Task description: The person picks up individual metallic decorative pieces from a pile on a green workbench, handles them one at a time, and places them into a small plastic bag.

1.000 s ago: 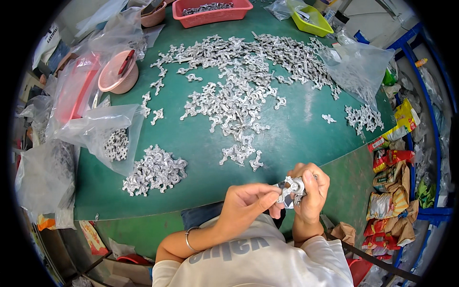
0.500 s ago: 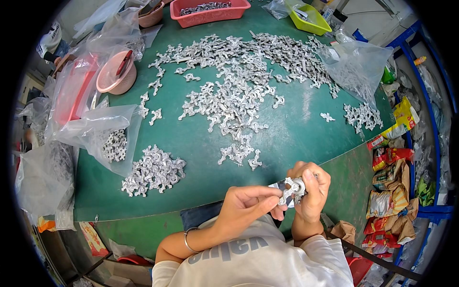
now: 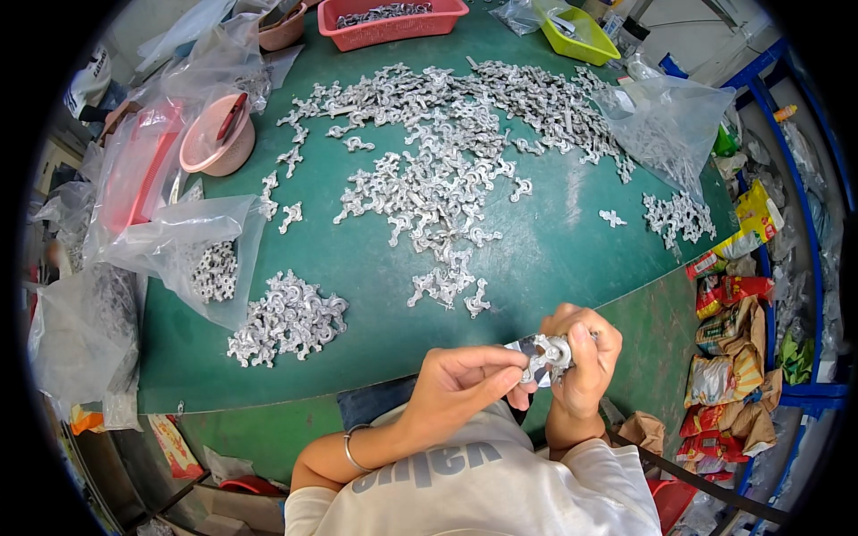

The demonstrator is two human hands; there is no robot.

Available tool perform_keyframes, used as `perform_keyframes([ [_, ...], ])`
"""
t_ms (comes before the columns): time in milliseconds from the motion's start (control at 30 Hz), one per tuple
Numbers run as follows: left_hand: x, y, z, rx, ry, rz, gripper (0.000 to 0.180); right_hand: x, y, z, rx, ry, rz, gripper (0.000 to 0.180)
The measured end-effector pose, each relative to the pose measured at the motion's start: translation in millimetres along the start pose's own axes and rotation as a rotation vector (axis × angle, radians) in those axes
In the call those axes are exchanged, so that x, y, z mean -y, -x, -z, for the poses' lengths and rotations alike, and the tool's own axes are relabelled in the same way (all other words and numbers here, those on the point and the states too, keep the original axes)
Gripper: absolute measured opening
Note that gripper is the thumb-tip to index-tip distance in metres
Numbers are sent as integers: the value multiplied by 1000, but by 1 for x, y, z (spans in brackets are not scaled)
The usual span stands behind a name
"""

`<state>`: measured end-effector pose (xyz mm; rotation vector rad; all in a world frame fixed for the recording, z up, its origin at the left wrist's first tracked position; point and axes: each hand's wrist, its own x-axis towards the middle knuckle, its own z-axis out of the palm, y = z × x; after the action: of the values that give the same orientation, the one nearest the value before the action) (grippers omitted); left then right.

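Note:
My left hand (image 3: 465,380) and my right hand (image 3: 585,357) meet just off the near edge of the green table (image 3: 554,259), close to my chest. Between them is a small silvery metal part (image 3: 545,357). The right hand wraps around it and the left fingertips pinch its near side. A wide spread of the same silvery metal parts (image 3: 447,152) covers the middle and far side of the table. A separate smaller heap of parts (image 3: 288,317) lies at the near left.
Clear plastic bags (image 3: 192,250) with parts lie at the left, another bag (image 3: 670,116) at the right. A pink bowl (image 3: 219,134), a red basket (image 3: 393,18) and a yellow-green tray (image 3: 581,31) stand along the far side. Snack wrappers (image 3: 728,348) pile up at the right.
Both hands stay together on the small part near the table edge. The fingers have shifted slightly around it. Nothing on the table has moved.

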<state>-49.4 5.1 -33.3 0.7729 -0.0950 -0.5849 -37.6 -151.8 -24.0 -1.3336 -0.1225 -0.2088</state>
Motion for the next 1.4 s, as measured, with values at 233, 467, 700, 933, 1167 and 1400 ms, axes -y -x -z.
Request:
perform_keyframes([
  [233,-1,1,0,19,-12,-31,19,0,2,-2,-4,-24,-14,24],
  [467,0,1,1,3,-4,-24,19,-1,3,-2,-24,-72,-90,24],
  [700,2,0,2,-22,5,-22,19,-2,3,-5,-59,-128,-151,24],
  [933,1,0,2,-54,22,-9,19,-6,4,-4,-67,-25,-100,24],
  [1167,-3,0,1,-90,40,-8,21,-3,2,1,25,105,-9,20],
  [1400,-1,-3,6,-98,-250,-352,28,4,2,-1,27,154,-105,18],
])
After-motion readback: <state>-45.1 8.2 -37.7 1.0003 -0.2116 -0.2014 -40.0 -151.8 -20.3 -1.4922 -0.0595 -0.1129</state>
